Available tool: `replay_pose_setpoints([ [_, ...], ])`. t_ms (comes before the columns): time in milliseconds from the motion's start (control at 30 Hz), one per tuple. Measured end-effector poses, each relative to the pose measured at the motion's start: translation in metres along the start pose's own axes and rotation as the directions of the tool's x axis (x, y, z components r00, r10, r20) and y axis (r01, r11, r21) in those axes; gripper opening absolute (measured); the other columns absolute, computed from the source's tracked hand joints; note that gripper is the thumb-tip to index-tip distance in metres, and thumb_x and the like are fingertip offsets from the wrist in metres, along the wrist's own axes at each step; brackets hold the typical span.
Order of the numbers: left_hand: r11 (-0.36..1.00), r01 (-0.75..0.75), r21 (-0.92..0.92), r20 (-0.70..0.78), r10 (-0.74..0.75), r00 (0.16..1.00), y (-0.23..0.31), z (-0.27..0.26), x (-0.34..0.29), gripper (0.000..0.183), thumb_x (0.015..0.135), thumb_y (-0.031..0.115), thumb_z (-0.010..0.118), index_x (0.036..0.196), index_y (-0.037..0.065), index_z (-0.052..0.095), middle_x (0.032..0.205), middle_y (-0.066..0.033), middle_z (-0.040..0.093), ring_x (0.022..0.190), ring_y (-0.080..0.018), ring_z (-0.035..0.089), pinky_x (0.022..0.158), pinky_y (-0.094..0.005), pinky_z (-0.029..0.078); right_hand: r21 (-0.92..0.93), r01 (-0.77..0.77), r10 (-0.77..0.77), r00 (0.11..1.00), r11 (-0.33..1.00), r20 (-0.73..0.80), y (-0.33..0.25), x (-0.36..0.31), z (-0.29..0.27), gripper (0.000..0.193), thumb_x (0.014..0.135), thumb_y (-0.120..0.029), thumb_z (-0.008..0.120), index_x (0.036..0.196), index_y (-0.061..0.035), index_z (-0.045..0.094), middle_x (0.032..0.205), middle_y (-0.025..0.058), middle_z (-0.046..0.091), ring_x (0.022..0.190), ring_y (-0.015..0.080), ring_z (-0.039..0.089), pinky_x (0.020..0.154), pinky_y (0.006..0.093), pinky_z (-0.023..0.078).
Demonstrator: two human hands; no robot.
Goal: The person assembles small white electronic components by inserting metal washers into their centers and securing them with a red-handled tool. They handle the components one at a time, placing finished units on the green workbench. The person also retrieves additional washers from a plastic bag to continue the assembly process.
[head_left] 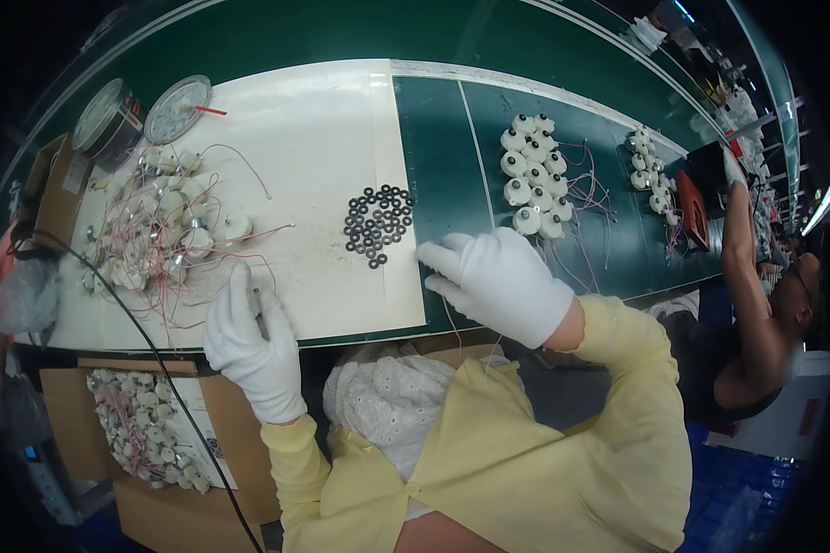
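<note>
My left hand (254,346), in a white glove, is at the table's near edge beside a tangled pile of small white motors (171,221) with pink and red wires. Its fingers are raised and apart, with nothing plainly visible between them. My right hand (503,281), also gloved, reaches leftward over the right edge of the white sheet. Its fingers are closed together, and a thin wire hangs below them; what they hold is hidden. Just past its fingertips lies a cluster of small black rings (378,221). Beyond this hand, white motors with black tops (535,170) stand in rows.
A round tub (106,120) and a clear lid (179,109) stand at the far left. Below the table, a cardboard box (69,419) holds more motors. A black cable (138,323) crosses the left side. Another person (747,304) sits at the right, near a red tray (692,210).
</note>
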State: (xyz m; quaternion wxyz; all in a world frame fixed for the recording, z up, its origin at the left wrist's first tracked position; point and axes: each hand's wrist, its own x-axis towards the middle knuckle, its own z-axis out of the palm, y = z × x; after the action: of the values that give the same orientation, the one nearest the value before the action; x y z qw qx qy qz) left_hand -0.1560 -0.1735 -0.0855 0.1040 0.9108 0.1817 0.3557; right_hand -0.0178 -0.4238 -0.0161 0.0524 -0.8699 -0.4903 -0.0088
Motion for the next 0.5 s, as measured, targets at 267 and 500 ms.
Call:
replay_pose_setpoints([
  [267,0.999,-0.023,-0.040,-0.031,0.022,0.999,-0.003,0.005,-0.002,0.040,0.091,0.006,0.068,0.131,0.002,0.065,0.115,-0.0152,0.071,0.100,-0.0343,0.065,0.088,-0.0445,0.051,0.096,-0.048,0.042,0.997,0.994,0.071,0.008,-0.009,0.001,0.026,0.083,-0.024,0.075,0.104,-0.0098,0.068,0.095,0.0084,0.067,0.073,0.0324,0.067,0.064,0.0445,0.051],
  [500,0.998,-0.023,-0.053,-0.023,0.022,0.999,-0.005,0.007,-0.003,0.037,0.092,0.008,0.069,0.128,0.000,0.065,0.115,-0.0171,0.071,0.099,-0.0365,0.066,0.087,-0.0462,0.051,0.680,-0.220,0.047,0.963,0.700,0.264,0.052,-0.031,-0.079,0.030,0.084,-0.019,0.081,0.111,-0.0081,0.076,0.091,0.0083,0.071,0.082,0.0192,0.071,0.075,0.0296,0.056],
])
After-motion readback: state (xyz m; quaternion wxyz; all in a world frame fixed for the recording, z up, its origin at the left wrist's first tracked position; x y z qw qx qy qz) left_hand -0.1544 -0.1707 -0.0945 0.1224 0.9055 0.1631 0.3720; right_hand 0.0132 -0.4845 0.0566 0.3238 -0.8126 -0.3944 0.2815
